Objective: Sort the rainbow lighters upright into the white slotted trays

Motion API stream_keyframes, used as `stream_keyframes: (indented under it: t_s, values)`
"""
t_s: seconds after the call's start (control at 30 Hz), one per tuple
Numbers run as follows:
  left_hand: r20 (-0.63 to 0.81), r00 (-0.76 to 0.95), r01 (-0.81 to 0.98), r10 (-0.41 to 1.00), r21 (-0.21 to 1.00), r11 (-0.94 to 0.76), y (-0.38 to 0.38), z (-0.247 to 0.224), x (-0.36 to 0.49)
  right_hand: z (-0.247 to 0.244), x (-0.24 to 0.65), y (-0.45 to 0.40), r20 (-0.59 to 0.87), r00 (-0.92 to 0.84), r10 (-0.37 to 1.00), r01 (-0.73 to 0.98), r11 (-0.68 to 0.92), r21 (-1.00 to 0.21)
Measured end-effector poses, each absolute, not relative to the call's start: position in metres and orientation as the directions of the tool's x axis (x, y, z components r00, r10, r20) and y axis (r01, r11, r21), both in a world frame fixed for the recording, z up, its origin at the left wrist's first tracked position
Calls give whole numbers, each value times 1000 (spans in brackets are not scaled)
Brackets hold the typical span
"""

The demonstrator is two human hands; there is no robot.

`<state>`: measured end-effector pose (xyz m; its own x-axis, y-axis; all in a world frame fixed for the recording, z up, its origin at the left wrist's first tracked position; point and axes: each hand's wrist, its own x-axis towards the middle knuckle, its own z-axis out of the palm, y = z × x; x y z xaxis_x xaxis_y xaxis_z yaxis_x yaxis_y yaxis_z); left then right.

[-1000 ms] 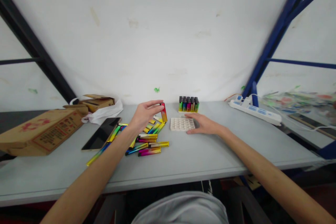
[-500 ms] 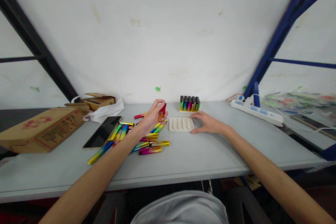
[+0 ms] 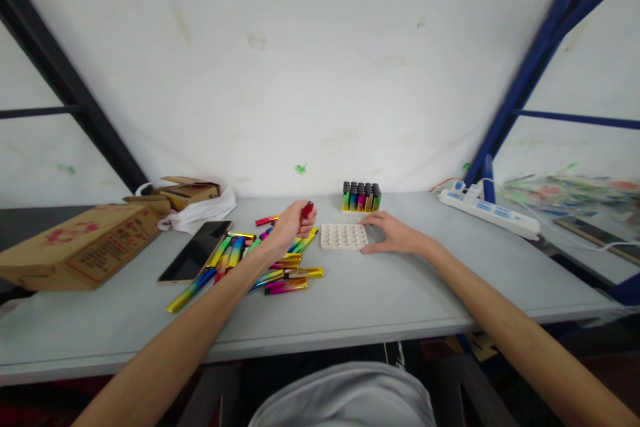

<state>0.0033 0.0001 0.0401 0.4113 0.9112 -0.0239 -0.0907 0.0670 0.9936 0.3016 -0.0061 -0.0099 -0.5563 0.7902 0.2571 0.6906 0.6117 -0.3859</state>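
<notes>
My left hand (image 3: 295,225) is closed around a red lighter (image 3: 307,209), its dark top end showing above my fingers and the rest hidden in the grip. Below and to the left of that hand lies a loose pile of shiny rainbow-coloured lighters (image 3: 235,252). A white tray (image 3: 344,236) with rows of round holes rests flat on the table. My right hand (image 3: 385,233) grips its right end, thumb at the near corner and fingers at the far corner, palm apart from it. Behind the tray stands a block of upright black-topped lighters (image 3: 361,197).
A dark phone-like slab (image 3: 197,252) lies left of the pile. Further left are a cardboard box (image 3: 85,240), a smaller open box (image 3: 187,195) and a white plastic bag (image 3: 205,209). A power strip (image 3: 487,213) sits at the right. The wall closes off the back.
My left hand has lowered slightly and the red lighter has tipped, showing less of its body. The white tray has shifted a little to the left; my right hand stays at its end.
</notes>
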Motion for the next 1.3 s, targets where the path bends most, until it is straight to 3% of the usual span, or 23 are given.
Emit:
stream_keyframes:
  t_s: [0.23,0.4,0.53,0.7,0.9,1.17,1.3]
  values:
    - [-6,446,-159,895,984,86,-1,38,1,-12,301,-4,261,-536,803,706,596,-383]
    - [112,440,-204,891,979,-22,3,29,3,-15,297,-3,295,-551,780,670,625,-400]
    - [249,386,-72,888,968,-241,8,21,7,-19,291,-2,331,-548,768,639,640,-427]
    - [394,426,140,814,861,-490,12,19,14,-24,285,-1,362,-520,774,634,634,-443]
    - [378,527,211,761,809,-548,19,8,36,-35,281,4,411,-524,746,592,666,-455]
    - [398,614,417,681,569,-709,24,10,41,-41,282,8,426,-518,741,573,671,-471]
    - [387,605,454,695,550,-701,27,4,42,-38,281,6,428,-531,732,567,682,-462]
